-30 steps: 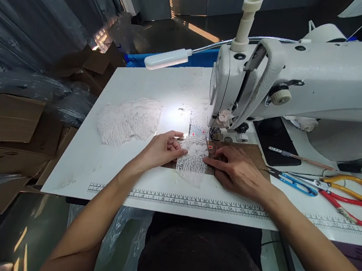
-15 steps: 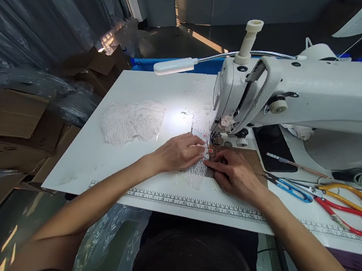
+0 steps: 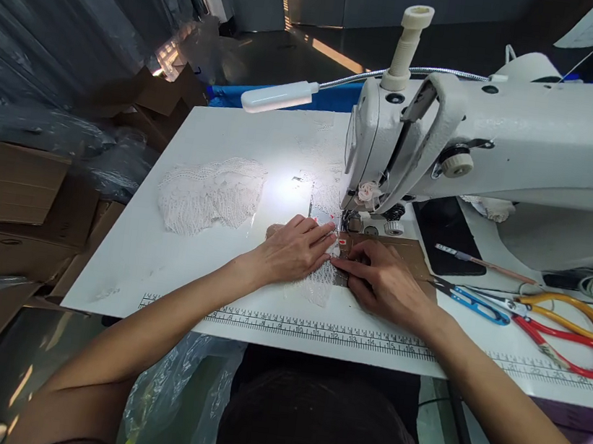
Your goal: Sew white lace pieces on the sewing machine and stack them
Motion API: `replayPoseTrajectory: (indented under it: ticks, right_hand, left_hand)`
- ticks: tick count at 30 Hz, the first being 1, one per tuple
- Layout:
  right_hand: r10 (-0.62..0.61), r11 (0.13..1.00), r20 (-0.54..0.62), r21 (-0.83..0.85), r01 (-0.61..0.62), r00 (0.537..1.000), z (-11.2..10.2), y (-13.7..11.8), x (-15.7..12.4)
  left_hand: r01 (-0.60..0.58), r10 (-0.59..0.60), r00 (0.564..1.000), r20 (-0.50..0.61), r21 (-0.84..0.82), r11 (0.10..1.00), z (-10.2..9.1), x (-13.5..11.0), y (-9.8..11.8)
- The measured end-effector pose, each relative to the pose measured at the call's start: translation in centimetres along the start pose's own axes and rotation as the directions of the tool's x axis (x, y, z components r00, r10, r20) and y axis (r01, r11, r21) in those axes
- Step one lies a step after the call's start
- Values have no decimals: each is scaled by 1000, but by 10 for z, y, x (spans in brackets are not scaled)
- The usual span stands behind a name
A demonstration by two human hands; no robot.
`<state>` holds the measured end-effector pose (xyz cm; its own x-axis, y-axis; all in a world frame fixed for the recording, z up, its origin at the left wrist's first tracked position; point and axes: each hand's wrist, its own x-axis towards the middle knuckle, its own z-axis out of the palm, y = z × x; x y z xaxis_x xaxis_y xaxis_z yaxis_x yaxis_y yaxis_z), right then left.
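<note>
A strip of white lace [image 3: 318,287] lies under the needle area of the white sewing machine [image 3: 378,142], running toward the front of the table. My left hand [image 3: 293,251] rests flat on the lace, fingers stretched toward the presser foot [image 3: 348,221]. Close beside it, my right hand [image 3: 384,281] has its forefinger and thumb at the lace's right edge, the other fingers curled. Part of the lace is hidden beneath both hands. A second gathered piece of white lace [image 3: 211,196] lies apart on the left.
Thread snips [image 3: 479,306] and scissors with orange and red handles [image 3: 592,363] lie to the right, near a pen [image 3: 479,264] and a black phone-like slab [image 3: 451,235]. A lamp [image 3: 280,96] reaches over the table. Cardboard boxes [image 3: 11,184] stand left; a printed ruler [image 3: 283,326] follows the front edge.
My left hand has flattened and its fingers have spread a little over the lace. The right hand stays at the lace's edge. The whole view has shifted slightly.
</note>
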<state>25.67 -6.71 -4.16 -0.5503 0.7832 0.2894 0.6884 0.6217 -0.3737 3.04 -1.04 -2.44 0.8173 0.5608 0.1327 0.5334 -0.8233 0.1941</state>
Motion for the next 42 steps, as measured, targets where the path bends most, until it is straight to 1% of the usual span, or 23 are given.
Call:
replayPoseTrajectory:
  ticks: [2, 5, 8, 13, 24, 27, 30, 35, 38, 40, 42]
  right_hand:
    - [-4, 1000, -18, -9, 4, 1000, 2, 1, 1]
    - [1, 1000, -81, -16, -3, 997, 5, 2, 3]
    - [17, 1000, -123, 1, -17, 992, 6, 4, 5]
    - [31, 999, -115, 19, -29, 993, 6, 5, 5]
    - [65, 997, -83, 43, -61, 994, 5, 6, 3]
    - [62, 998, -77, 36, -59, 995, 5, 6, 2]
    - [61, 998, -88, 29, -59, 994, 5, 6, 3]
    - [58, 998, -105, 27, -55, 993, 5, 5, 4]
    - [60, 998, -117, 26, -57, 991, 5, 5, 4]
    - [54, 998, -122, 25, -51, 991, 5, 5, 3]
    - [34, 999, -117, 20, -32, 993, 5, 6, 3]
  left_hand:
    - [-4, 3, 1000, 21, 53, 999, 0, 4, -1]
    - [-44, 39, 998, 52, 107, 993, -1, 14, -7]
    - [-50, 46, 998, 44, 102, 994, -1, 19, -13]
    - [-20, 20, 1000, 9, 12, 1000, 0, 15, -17]
    - [-9, 9, 1000, -9, -17, 1000, 3, 13, -15]
    - [-11, 10, 999, -33, -34, 999, 3, 13, -14]
    - [-12, 8, 998, -61, -67, 998, 4, 12, -13]
    - [2, -8, 998, -66, -90, 996, 5, 12, -13]
    - [8, -14, 998, -65, -84, 996, 6, 12, -12]
    - [8, -11, 998, -63, -49, 999, 8, 11, -11]
    - [19, -20, 996, -91, -13, 1000, 10, 11, -9]
